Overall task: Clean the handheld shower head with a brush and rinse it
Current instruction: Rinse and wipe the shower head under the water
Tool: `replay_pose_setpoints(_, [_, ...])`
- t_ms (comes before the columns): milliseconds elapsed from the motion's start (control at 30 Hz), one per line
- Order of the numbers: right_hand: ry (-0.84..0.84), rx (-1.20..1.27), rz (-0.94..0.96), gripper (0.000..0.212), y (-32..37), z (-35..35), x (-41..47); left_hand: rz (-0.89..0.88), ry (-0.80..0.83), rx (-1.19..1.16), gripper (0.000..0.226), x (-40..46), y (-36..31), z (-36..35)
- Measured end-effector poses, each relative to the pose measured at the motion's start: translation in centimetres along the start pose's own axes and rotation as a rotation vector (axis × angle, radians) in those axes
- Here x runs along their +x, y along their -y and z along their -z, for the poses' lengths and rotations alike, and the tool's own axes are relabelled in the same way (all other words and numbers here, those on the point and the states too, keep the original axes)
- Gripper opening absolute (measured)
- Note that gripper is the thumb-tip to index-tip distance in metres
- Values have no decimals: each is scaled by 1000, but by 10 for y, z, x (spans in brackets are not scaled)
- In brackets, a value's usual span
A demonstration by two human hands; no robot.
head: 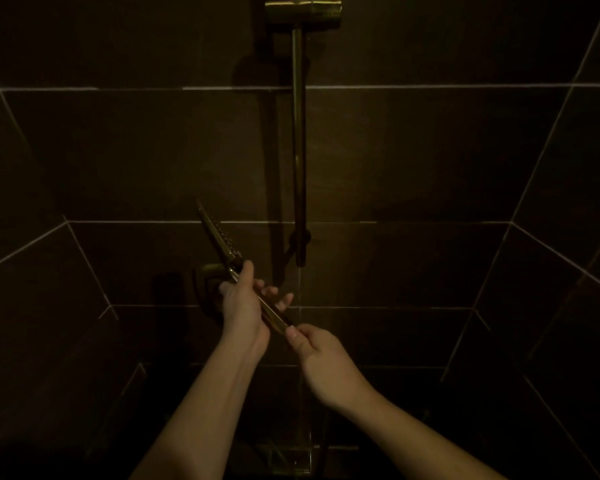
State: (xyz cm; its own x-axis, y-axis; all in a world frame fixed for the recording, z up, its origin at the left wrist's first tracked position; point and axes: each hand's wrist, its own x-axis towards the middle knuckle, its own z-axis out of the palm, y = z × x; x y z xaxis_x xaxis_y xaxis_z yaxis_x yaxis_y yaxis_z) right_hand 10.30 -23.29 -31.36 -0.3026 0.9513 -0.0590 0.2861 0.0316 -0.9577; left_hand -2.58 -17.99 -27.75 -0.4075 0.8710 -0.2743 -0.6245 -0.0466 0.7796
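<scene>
Left hand [240, 308]: wrapped round the middle of the slim brass-coloured metal stick-shaped handheld shower head [238, 263], thumb up along the handle, fingertips showing past its far side.
Right hand [317, 358]: thumb and forefinger pinching the lower end of the handle; other fingers curled beneath, holding nothing else.
Shower head: held in the air, slanting up and leftward, nozzle strip toward the top end, below and left of the vertical brass riser rail [298, 150]; bottom end nearest the camera.
Rail fittings: brass cross bracket [303, 12] at the rail's top; dark clip [300, 237] near its lower end, just right of the nozzle tip.
Surroundings: dark brown wall tiles [413, 150] with pale grout behind the rail; dim light throughout.
Brush: none visible; scrubbing judged not yet begun.
Hose: too dark to tell.
Handling, as judged: rigid, fairly light metal; polished and narrow, so likely slippery once wet.
Best hold, as judged: full grip on the plain handle below the nozzles, leaving the nozzle face bare for bristles; end pinch suited only to steadying or turning.
Risk, as judged: dropping onto tile could dent the finish.
</scene>
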Motion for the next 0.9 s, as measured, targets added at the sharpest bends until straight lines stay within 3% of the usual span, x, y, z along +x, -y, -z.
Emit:
replay_pose_setpoints(100, [-21, 41, -39, 31, -1, -2, 0, 52, 38, 4, 30, -4, -2, 0])
replay_pose_setpoints(200, [-8, 60, -59, 37, 0, -3, 1, 95, -25, -21, 38, -5, -1, -2])
replay_pose_setpoints(300, [44, 83, -52, 35, 3, -10, -2, 44, -106, -22, 33, -5, 2, -4])
replay_pose_setpoints(500, [33, 60, -50, 38, 7, -12, -5, -89, -54, 121, 35, -7, 5, -1])
replay_pose_setpoints(700, [-17, 58, -57, 39, 0, -10, -4, 162, 58, 47, 34, -11, -9, 2])
replay_pose_setpoints(833, [31, 88, -63, 36, 0, -16, -4, 99, -81, 79, 33, -11, -6, 0])
replay_pose_setpoints(900, [43, 82, -62, 35, 1, -19, -4, 42, -113, 82, 43, -10, -2, 1])
